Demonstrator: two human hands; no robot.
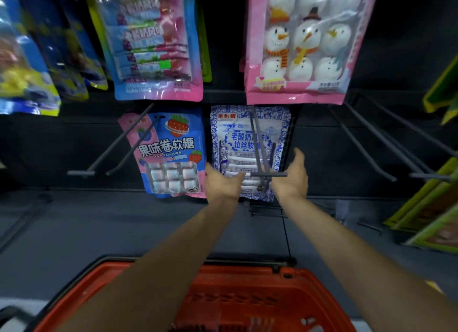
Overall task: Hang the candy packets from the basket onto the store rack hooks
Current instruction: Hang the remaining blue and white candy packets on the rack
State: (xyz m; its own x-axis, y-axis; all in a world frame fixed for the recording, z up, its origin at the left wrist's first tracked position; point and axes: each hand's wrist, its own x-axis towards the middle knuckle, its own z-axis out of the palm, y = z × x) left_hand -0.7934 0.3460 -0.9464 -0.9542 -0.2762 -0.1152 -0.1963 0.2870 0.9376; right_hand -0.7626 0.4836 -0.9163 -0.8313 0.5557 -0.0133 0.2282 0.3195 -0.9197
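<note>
A blue-and-white candy packet [244, 138] hangs on a grey double-wire rack hook [257, 145] in the lower row. My left hand [221, 184] is at the packet's lower left edge, its fingers reaching onto the packet front. My right hand [293, 175] is at the packet's lower right, beside the hook's front crossbar, with its fingers straight and spread upward. Neither hand grips anything. The red basket [314, 282] stands below my arms, and a few packets [309, 323] show blurred at its bottom.
A pink-and-blue strawberry candy packet [171, 155] hangs left of the blue-and-white one. Above hang a snowman marshmallow packet [297, 46] and a blue-pink packet [153, 46]. Bare hooks stick out at left [111, 153] and right [366, 145]. Green packets [431, 220] line the right edge.
</note>
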